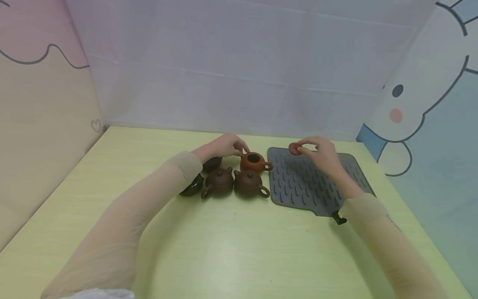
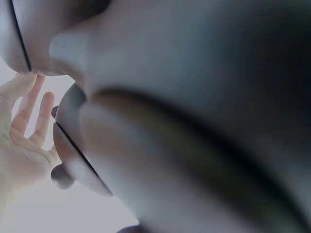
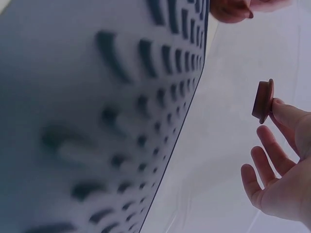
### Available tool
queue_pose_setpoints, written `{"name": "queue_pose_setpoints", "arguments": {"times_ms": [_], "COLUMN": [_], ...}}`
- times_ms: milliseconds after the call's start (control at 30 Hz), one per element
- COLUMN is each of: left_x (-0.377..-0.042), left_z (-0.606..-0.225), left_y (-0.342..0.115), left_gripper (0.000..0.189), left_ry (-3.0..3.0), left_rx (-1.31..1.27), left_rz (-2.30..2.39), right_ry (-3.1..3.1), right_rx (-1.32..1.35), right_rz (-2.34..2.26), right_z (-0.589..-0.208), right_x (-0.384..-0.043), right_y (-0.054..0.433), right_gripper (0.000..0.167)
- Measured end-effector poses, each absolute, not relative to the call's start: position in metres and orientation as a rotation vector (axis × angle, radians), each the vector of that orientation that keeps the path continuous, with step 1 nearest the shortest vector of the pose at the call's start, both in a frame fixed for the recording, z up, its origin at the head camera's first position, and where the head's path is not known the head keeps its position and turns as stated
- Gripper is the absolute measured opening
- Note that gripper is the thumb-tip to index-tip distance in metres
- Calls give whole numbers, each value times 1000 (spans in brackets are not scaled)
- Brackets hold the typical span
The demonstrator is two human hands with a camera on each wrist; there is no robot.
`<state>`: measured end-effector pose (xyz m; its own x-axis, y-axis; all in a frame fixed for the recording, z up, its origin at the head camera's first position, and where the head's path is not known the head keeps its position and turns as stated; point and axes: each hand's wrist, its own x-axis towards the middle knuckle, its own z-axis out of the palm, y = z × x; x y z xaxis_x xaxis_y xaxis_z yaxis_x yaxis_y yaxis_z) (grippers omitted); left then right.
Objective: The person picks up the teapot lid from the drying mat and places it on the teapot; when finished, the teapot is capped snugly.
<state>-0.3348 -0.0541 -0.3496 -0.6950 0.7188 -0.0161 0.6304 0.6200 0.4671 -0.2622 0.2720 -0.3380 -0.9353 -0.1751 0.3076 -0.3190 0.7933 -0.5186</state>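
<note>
Between thumb and fingertips my right hand (image 1: 320, 154) pinches a small reddish-brown teapot lid (image 1: 295, 148), held by its knob side over the far part of the grey mat (image 1: 287, 178). In the right wrist view the lid (image 3: 263, 101) stands on edge, the other fingers spread loosely. My left hand (image 1: 225, 145) has thumb and forefinger at the spout side of an orange-brown teapot (image 1: 254, 166), which is lidless with its round mouth showing. In the left wrist view dark teapots hide those fingertips, while the other fingers (image 2: 44, 116) extend.
Two brown lidded teapots, one on the left (image 1: 219, 182) and one on the right (image 1: 249, 184), stand nearer, spouts facing. Darker pots (image 1: 192, 187) sit partly under the left forearm. A small black tag (image 1: 339, 217) lies at the mat's near edge. Printed cloth walls (image 1: 224, 83) border the table.
</note>
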Motion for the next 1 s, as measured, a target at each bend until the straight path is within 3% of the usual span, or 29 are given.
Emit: {"name": "queue_pose_setpoints", "arguments": {"times_ms": [1000], "left_x": [-331], "left_z": [-347], "left_y": [-54], "left_gripper": [23], "left_ry": [2687], "left_rx": [1031], "left_rz": [545], "right_ry": [-2742], "right_rx": [534], "right_rz": [1161], "right_z": [-353], "right_x": [-275], "right_y": [184], "right_gripper": [24]}}
